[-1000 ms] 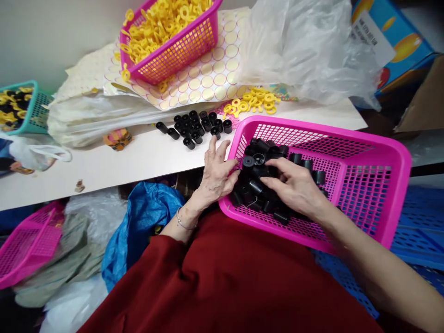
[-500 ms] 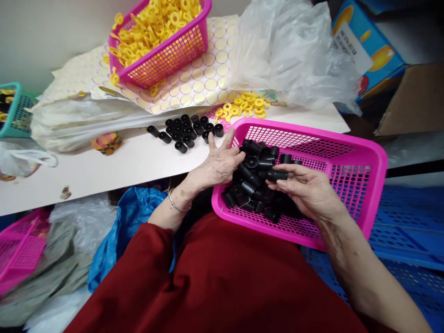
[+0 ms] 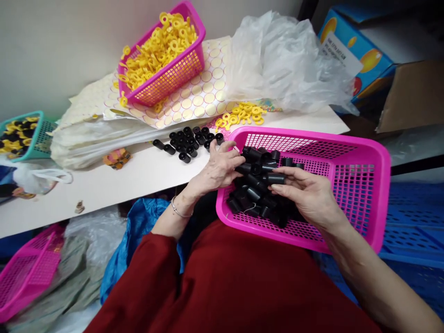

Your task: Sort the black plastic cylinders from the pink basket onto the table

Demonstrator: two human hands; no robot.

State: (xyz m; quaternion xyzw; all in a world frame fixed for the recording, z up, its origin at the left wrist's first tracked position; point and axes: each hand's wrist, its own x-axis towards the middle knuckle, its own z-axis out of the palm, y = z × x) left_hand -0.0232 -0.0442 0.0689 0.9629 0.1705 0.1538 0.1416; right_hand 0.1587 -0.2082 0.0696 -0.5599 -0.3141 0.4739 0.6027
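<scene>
A large pink basket holds a heap of black plastic tubes. My right hand is inside the basket, its thumb and fingers closed on one black tube lying sideways above the heap. Over the basket's left rim reaches my left hand, thumb and forefinger pinched at the end of another black tube; its other fingers are raised and spread. Just left of the basket, a group of black tubes stands on the white table, a few lying apart at the group's left end.
Yellow ring-shaped pieces lie behind the basket. Further back are a pink basket of more yellow pieces, sticker sheets and clear plastic bags. A teal basket sits far left, a blue carton at back right.
The camera view has shifted, so the table appears lower. My left hand's fingertips now meet a tube at the basket's left side. My right hand keeps its tube in nearly the same place.
</scene>
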